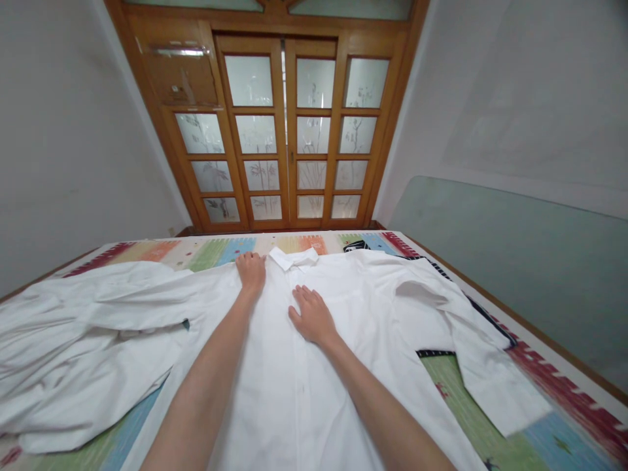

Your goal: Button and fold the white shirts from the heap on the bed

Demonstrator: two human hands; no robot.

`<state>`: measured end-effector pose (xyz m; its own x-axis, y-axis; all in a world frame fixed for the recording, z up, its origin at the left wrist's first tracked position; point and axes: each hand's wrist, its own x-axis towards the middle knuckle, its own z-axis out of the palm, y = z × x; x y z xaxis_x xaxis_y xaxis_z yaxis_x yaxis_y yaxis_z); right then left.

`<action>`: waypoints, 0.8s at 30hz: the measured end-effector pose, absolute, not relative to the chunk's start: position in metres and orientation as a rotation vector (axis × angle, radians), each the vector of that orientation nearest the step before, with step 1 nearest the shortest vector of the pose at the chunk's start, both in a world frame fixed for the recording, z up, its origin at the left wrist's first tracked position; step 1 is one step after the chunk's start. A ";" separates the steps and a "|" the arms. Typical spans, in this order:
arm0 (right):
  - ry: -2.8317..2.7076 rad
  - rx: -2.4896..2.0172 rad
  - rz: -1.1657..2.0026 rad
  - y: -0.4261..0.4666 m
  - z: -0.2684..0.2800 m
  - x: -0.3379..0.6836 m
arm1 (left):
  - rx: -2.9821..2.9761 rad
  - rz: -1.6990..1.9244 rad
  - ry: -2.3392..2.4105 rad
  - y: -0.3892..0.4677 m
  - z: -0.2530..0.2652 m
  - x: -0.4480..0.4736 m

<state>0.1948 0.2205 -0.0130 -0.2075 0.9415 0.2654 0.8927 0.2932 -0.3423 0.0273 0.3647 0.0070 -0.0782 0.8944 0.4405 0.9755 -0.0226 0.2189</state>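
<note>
A white collared shirt [275, 366] lies spread out, front side up, with its collar [294, 259] at the far end. At the shoulder seam just left of the collar is my left hand [251, 271], its fingers bent down and closed on the cloth. My right hand [314, 315] rests palm down on the shirt front, below and right of the collar. Its fingers are stretched out and the thumb stands apart. One short sleeve [495, 373] extends to the right, lying angled toward me.
Rumpled white cloth [88, 353] is heaped at the left. Below everything is a multicoloured patterned bed cover [456, 392]. A dark, white-patterned cloth [357, 246] shows past the shirt's far edge. A pale green panel [510, 261] runs along the right; wooden glazed doors [289, 131] stand beyond.
</note>
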 end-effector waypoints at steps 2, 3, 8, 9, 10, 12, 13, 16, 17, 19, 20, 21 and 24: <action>-2.155 -1.646 0.176 0.220 -0.012 0.195 | -2.002 -0.715 -2.008 0.350 0.006 0.028; -2.160 -1.648 0.185 0.220 -0.012 0.195 | -2.027 -0.708 -1.989 0.342 0.005 0.029; -2.168 -1.673 0.167 0.220 -0.013 0.195 | -2.403 -0.581 -1.893 0.309 0.002 0.042; -2.167 -1.675 0.156 0.220 -0.013 0.195 | -2.477 -0.559 -1.849 0.303 0.000 0.044; -2.169 -1.672 0.147 0.221 -0.013 0.196 | -2.535 -0.539 -1.797 0.297 -0.002 0.047; -2.182 -1.658 0.137 0.221 -0.013 0.196 | -2.617 -0.484 -1.701 0.288 -0.006 0.050; -2.189 -1.654 0.133 0.222 -0.013 0.197 | -2.648 -0.448 -1.664 0.284 -0.008 0.050; -2.197 -1.654 0.121 0.223 -0.014 0.198 | -2.693 -0.338 -1.660 0.280 -0.007 0.050; -2.198 -1.652 0.119 0.224 -0.014 0.199 | -2.701 -0.300 -1.691 0.280 -0.006 0.050; -2.198 -1.642 0.119 0.225 -0.016 0.199 | -2.700 -0.236 -1.779 0.283 -0.003 0.052; -2.194 -1.636 0.119 0.225 -0.017 0.199 | -2.686 -0.218 -1.836 0.285 -0.001 0.054; -2.187 -1.630 0.118 0.225 -0.017 0.199 | -2.663 -0.210 -1.896 0.287 0.001 0.057; -2.160 -1.618 0.099 0.224 -0.019 0.198 | -2.542 -0.219 -2.074 0.295 0.003 0.070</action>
<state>0.1980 0.2239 -0.0187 -0.2207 0.9282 0.2996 0.8969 0.3138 -0.3115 0.0700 0.2949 0.0031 0.1997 0.9798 0.0106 0.9603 -0.1978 0.1965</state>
